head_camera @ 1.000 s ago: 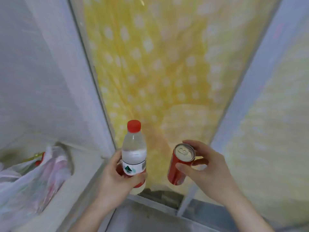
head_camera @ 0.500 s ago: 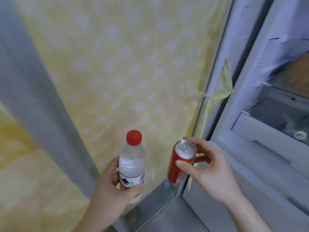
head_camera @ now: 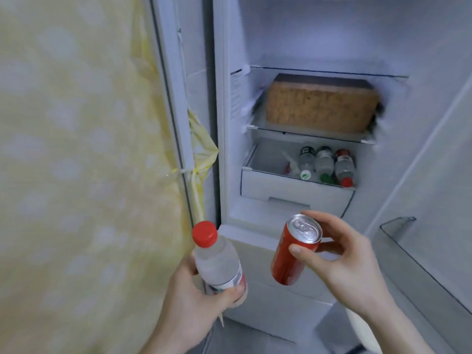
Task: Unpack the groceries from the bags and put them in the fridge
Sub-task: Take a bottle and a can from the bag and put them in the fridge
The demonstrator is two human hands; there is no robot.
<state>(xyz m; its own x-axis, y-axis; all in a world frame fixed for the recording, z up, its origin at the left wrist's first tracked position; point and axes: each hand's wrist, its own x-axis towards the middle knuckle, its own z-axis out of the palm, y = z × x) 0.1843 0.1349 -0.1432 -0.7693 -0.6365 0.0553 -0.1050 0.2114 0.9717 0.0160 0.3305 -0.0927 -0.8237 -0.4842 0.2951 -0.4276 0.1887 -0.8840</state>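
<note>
Water bottle point(head_camera: 217, 256), clear with red cap, sits lower centre in the left hand point(head_camera: 189, 300), fingers wrapped round its half-hidden label. Right of it, the right hand point(head_camera: 350, 267) pinches a red can point(head_camera: 293, 254) before the open fridge point(head_camera: 319, 47).

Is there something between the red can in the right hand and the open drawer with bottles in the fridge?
Nothing visible. The fridge stands open, and the red can in the right hand faces the drawer, whose left part looks free beside the bottles.
</note>
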